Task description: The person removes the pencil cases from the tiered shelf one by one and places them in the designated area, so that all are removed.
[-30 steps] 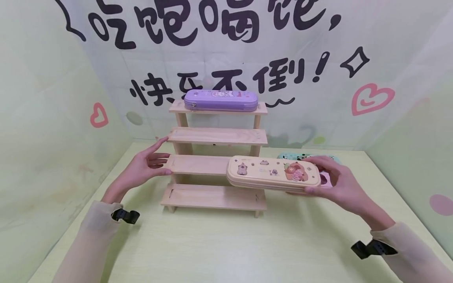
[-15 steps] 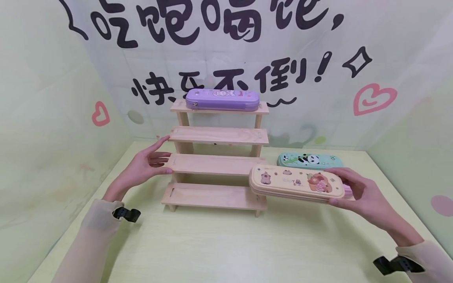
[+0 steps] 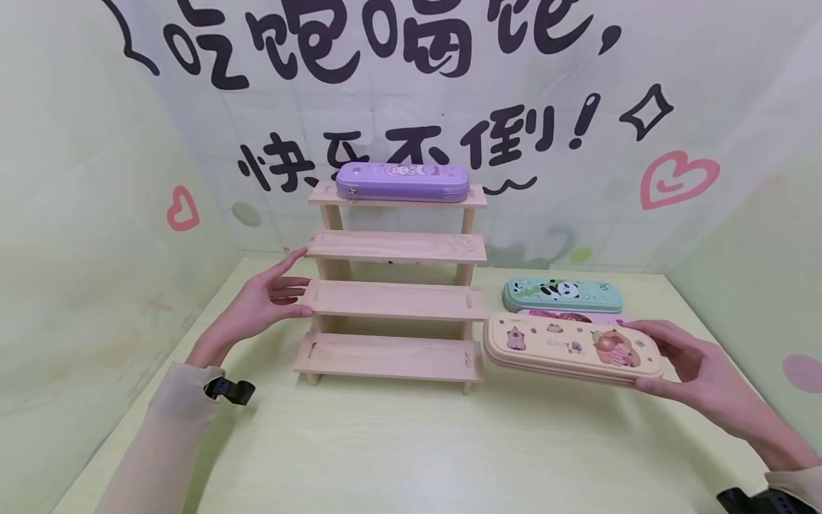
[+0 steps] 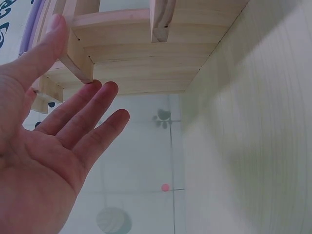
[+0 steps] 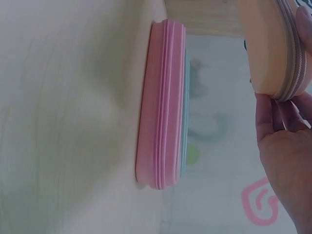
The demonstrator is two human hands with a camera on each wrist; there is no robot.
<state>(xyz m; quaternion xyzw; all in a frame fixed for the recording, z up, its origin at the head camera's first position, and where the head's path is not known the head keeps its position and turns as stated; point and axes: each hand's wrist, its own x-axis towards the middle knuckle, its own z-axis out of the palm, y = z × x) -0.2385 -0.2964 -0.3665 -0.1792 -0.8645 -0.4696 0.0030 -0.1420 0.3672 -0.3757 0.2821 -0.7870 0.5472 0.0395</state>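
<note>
On the right, my right hand [image 3: 713,378] grips one end of a cream pencil case [image 3: 565,346] with cartoon prints, thumb on the near side. The right wrist view shows the case's zipper [image 5: 295,53] and the fingers at its end, held above the table. My left hand [image 3: 260,307] is at the left side of a four-step wooden display rack [image 3: 398,300]. Its fingers are fairly straight, with the fingertips right at the board ends in the left wrist view. A purple pencil case [image 3: 402,184] lies on the rack's top step.
Behind the cream case, a teal pencil case [image 3: 559,295] with a panda print lies on the table [image 3: 385,450]. In front of it is a pink pencil case [image 5: 161,107], partly hidden in the head view. A printed cloth backdrop [image 3: 578,193] stands behind the rack.
My right hand has carried the cream pencil case rightward and lower, away from the front of the rack, uncovering its right end and the teal case. The left hand has stayed in place.
</note>
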